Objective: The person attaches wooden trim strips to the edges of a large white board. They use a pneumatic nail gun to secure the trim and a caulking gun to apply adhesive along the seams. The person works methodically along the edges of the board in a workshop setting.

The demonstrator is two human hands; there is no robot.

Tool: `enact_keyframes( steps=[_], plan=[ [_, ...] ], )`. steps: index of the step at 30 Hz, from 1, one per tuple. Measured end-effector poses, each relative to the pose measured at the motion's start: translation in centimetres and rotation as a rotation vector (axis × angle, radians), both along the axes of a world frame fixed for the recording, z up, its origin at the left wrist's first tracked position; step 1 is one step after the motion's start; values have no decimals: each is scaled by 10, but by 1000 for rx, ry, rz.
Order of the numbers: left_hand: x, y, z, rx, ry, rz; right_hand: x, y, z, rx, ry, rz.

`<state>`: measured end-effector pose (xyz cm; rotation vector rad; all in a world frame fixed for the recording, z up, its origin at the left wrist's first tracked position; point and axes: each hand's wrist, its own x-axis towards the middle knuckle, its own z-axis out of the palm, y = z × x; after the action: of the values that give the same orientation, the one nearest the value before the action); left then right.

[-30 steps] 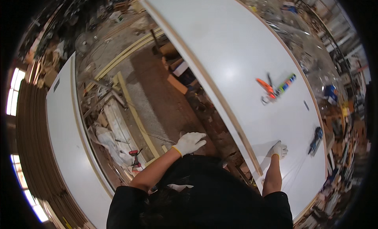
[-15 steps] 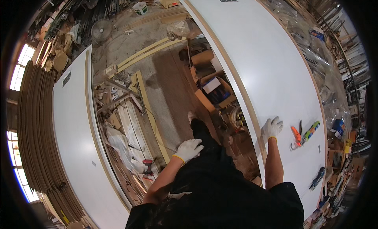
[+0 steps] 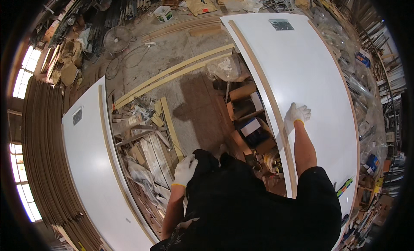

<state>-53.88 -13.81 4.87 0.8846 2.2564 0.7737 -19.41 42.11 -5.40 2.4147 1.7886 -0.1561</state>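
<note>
Right hand (image 3: 297, 113), white-gloved, is laid flat with fingers spread on the large white laminated panel (image 3: 315, 91) near its wood-edged long side; nothing is gripped. Left hand (image 3: 185, 170), gloved, hangs loosely open, empty. Step judged: steadying or checking the panel edge. A small grey rectangular label (image 3: 281, 25) is noted at the panel's far end; a white-lidded box (image 3: 251, 126) below.

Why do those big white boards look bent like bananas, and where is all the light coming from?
Head view: the fisheye lens bows straight edges, so the white panel under the right hand curves toward the rim; daylight enters through windows at the left, blown out to white; the person casts a shadow on the floor.
</note>
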Motion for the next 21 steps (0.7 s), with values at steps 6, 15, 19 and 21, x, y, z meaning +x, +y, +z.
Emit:
enact_keyframes(
  steps=[6, 15, 19, 21],
  plan=[
    [-106, 39, -44, -77, -8, -100, -121, 93, 1, 91, -46, -12],
    [-345, 170, -55, 44, 269, -210, -84, 212, -65, 186, -86, -397],
    [-451, 243, -46, -30, 349, -510, -165, 211, -61, 148, -88, -448],
    [-492, 300, -48, -59, 152, -427, -174, 232, -55, 195, -195, -392]
  ],
)
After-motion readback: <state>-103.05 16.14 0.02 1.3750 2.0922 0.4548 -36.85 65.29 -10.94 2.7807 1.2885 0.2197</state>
